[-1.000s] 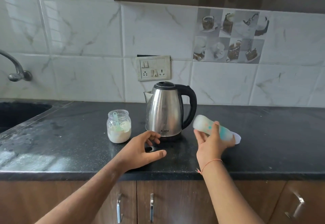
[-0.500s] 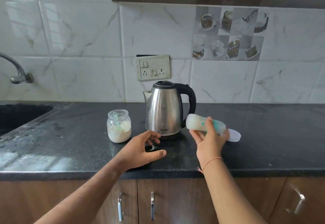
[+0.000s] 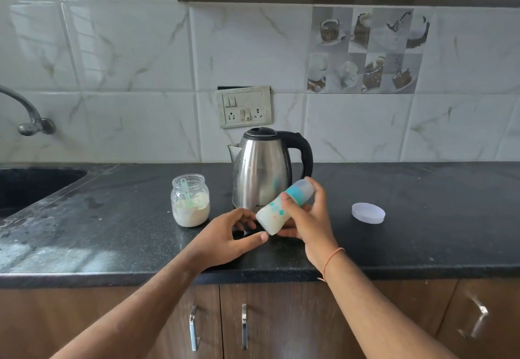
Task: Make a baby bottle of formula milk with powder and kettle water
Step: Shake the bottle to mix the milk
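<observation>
My right hand (image 3: pixel 308 218) grips a baby bottle (image 3: pixel 277 213) with a teal collar, filled with white milk and tilted with its base down to the left, in front of the steel kettle (image 3: pixel 261 171). My left hand (image 3: pixel 229 236) rests on the black counter (image 3: pixel 422 234) just left of the bottle's base, fingers loosely curled and holding nothing. An open glass jar of white powder (image 3: pixel 190 203) with a pale green scoop inside stands left of the kettle.
A white round lid (image 3: pixel 368 212) lies on the counter to the right. A sink (image 3: pixel 28 187) and tap (image 3: pixel 28 116) are at the far left. A switch and socket plate (image 3: pixel 244 106) sits on the tiled wall behind the kettle. Cabinet doors with metal handles are below.
My right hand has swung the bottle from lying sideways to a steep tilt, base lower and nearer my left hand. The white lid on the right is now uncovered. My left hand has stayed put.
</observation>
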### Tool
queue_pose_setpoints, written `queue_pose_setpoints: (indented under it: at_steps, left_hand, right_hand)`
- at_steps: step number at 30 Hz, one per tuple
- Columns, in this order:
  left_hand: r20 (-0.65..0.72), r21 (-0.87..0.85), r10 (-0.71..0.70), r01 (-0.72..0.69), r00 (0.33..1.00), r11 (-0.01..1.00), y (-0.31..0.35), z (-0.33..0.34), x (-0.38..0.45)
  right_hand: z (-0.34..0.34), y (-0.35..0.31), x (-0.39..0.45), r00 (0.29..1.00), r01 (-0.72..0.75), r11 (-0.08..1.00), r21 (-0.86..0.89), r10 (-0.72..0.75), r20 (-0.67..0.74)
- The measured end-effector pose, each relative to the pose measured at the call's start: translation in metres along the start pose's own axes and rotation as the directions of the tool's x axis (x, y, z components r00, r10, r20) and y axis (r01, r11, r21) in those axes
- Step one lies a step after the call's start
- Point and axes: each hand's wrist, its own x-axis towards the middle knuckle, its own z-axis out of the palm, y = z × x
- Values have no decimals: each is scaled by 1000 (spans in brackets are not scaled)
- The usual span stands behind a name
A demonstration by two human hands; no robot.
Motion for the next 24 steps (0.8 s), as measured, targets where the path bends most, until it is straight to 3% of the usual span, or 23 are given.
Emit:
queue_pose_setpoints:
  at_steps: [8, 12, 17, 20, 24]
  left_hand:
    - [86, 99, 79, -87, 993, 991, 8, -1, 3]
    - [83, 69, 92, -98, 992, 993, 8, 0, 1]
    - [102, 19, 88, -91, 991, 996, 6, -2, 2]
    - [113, 79, 86, -96, 990, 992, -1, 0, 4]
    - [108, 199, 79, -99, 991, 975, -11, 4, 8]
  right_hand:
    - [9, 3, -2, 995, 83, 983, -162, -72, 72]
    - [8, 2, -4, 981, 74, 980, -183, -38, 190]
    - [5, 2, 0, 975, 6, 985, -171, 32, 219]
    - [6, 3, 1, 963, -39, 991, -126, 71, 260]
    - [7, 7, 2, 965, -10, 977, -211, 65, 255]
